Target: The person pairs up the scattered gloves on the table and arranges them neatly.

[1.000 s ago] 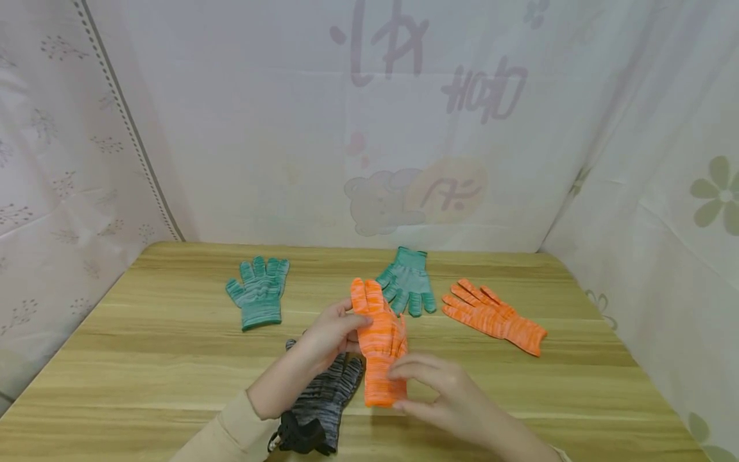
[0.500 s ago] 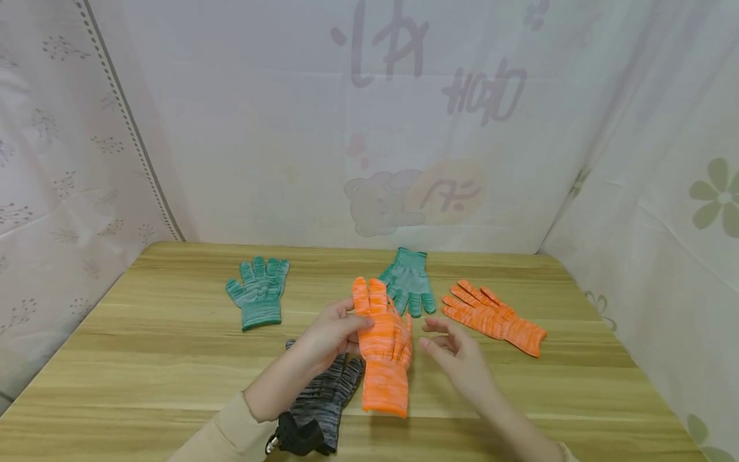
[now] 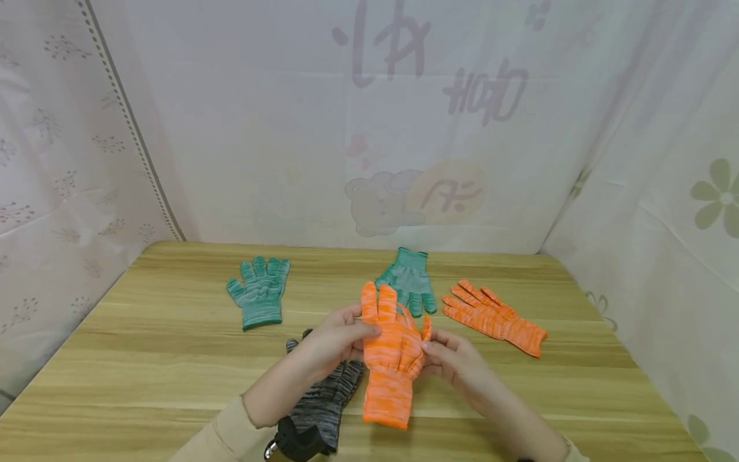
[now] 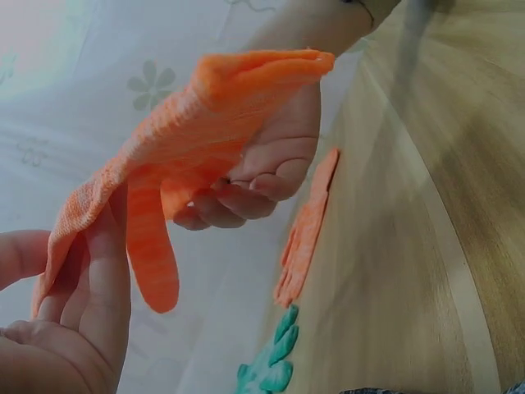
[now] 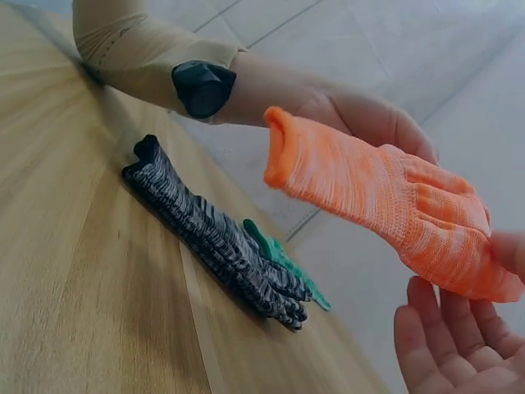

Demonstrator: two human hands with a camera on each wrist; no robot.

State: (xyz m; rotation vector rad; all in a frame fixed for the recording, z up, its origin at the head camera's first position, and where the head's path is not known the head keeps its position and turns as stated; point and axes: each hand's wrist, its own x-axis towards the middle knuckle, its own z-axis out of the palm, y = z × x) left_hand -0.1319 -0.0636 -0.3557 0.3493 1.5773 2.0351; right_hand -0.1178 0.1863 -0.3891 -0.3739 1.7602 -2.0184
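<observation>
An orange knitted glove [image 3: 388,366] is held up above the table, its fingers pointing away and its cuff toward me. My left hand [image 3: 340,333] pinches it along the left side, thumb on top and fingers beneath. On the opposite side my right hand [image 3: 458,362] pinches the glove's edge near the thumb between thumb and fingers. The cuff hangs unheld in the right wrist view, where the glove [image 5: 344,168] looks flat. Under my left forearm lies a black-and-grey glove [image 3: 323,404], partly hidden by the arm and the black wrist camera [image 3: 300,439].
A second orange glove [image 3: 496,319] lies at the right of the wooden table [image 3: 144,385]. One green glove [image 3: 262,292] lies at the back left, another [image 3: 411,282] at the back middle, partly behind the held glove. Patterned curtains [image 3: 260,128] surround the table.
My right hand has left the cuff, moved up and taken hold of the glove's right edge. The held glove has shifted slightly right and toward me, its fingers spreading more. The other gloves stay put.
</observation>
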